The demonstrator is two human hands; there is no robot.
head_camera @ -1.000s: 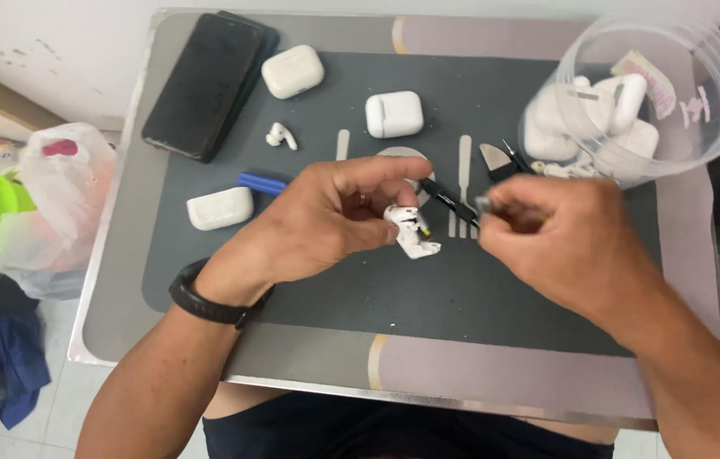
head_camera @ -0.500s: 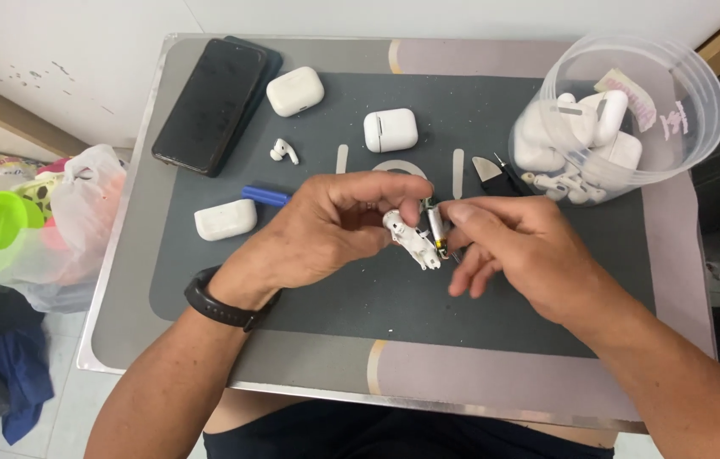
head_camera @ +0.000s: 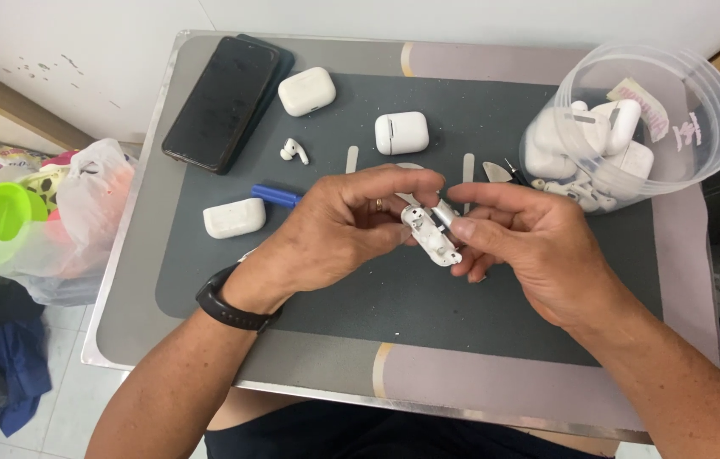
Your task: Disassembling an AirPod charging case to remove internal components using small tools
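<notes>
Two hands: both meet at the middle of the frame, above the dark mat [head_camera: 360, 289] on the table [head_camera: 496, 382].
Left hand [head_camera: 338, 229]: wears a black wristband [head_camera: 232, 306] and a ring; its fingers curl in and pinch the upper end of a small white earbud case part [head_camera: 430, 238].
Right hand [head_camera: 530, 246]: fingers pressed together around a small silver piece [head_camera: 445, 217], which touches the white part; lower fingers support the part from beneath.
White part: held between both hands, tilted, just above the mat at centre frame.
Upper left: black phone [head_camera: 224, 102], with a white case [head_camera: 306, 90] beside it.
Upper middle: another white case [head_camera: 401, 133] and a loose earbud [head_camera: 293, 150].
Left of the hands: third white case [head_camera: 234, 218] and a blue tool [head_camera: 275, 196].
Upper right: clear plastic tub [head_camera: 683, 110] holding more white cases.
Far left: plastic bag [head_camera: 79, 212] off the table.
</notes>
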